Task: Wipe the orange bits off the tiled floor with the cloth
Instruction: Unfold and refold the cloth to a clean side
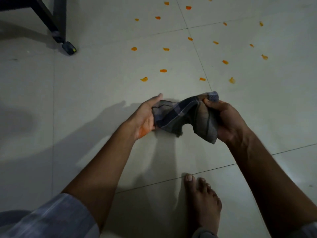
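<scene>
Near edge of frame: bare foot on the tiled floor, lower centre, both forearms reaching forward from the bottom corners. Mid-frame: the cloth, dark checked, hangs bunched between both hands, off the floor as far as I can tell. Left hand has its fingers curled loosely round the cloth's left end, palm showing an orange smear. Right hand has its fingers pinched tight on the right end. Beyond, upper centre to upper right: orange bits scattered across several tiles, about twenty, nearest row just past the cloth, all well apart from it. Upper left: dark furniture leg with a castor.

Judgement: wiping not started on what's visible, cloth being readied. Whole scatter left to clear.
</scene>
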